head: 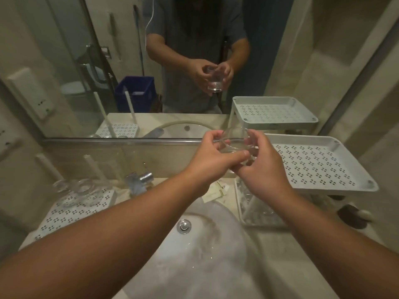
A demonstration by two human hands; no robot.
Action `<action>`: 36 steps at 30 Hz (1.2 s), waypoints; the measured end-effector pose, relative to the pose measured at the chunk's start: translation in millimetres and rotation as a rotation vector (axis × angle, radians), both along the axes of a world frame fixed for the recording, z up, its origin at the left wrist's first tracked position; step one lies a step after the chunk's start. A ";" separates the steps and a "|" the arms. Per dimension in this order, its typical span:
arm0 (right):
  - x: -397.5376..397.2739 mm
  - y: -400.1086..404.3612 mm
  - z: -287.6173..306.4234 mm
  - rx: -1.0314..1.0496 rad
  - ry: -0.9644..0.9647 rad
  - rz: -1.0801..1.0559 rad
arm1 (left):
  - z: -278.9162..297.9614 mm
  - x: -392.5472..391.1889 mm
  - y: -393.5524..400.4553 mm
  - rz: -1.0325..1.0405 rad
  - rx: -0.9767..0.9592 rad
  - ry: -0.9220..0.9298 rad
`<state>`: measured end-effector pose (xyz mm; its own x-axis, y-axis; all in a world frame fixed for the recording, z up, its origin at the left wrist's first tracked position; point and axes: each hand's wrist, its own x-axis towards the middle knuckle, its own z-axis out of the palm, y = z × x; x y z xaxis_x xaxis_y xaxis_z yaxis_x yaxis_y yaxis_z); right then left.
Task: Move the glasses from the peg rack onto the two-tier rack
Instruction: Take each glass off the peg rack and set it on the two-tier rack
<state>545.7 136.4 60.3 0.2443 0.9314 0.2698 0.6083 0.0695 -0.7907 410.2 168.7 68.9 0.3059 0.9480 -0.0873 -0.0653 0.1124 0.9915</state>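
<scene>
Both hands hold one clear glass [234, 140] in the air above the sink, just in front of the mirror. My left hand [212, 156] grips its left side with the thumb across the front. My right hand [260, 169] wraps it from the right and below. The peg rack [71, 210] lies at the left of the counter, a white perforated base with upright white pegs, and two clear glasses [82, 190] sit on it. The two-tier rack [319, 167] stands at the right; its perforated top tray is bare. Glassware on its lower tier [259, 209] shows partly under my right wrist.
A white basin [194, 251] with a metal drain lies under my forearms. A chrome tap [140, 180] stands behind it. The mirror [129, 61] runs along the back wall. Small paper sachets [216, 190] lie near the tap. A dark round object [354, 215] sits at the right.
</scene>
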 end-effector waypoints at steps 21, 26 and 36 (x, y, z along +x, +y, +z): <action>151.1 70.0 -22.4 -0.132 -0.098 -0.017 | -17.0 122.6 55.9 -0.068 0.072 0.288; 152.8 81.8 -34.2 -0.166 -0.105 -0.014 | -33.0 126.7 64.5 -0.042 0.090 0.294; 148.9 97.9 -42.6 -0.189 -0.086 -0.016 | -37.1 123.6 73.4 -0.070 0.108 0.327</action>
<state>694.6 234.3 17.7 0.2428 0.9637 0.1109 0.6738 -0.0853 -0.7340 533.8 242.2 31.8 0.3424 0.9350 -0.0922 0.2618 -0.0007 0.9651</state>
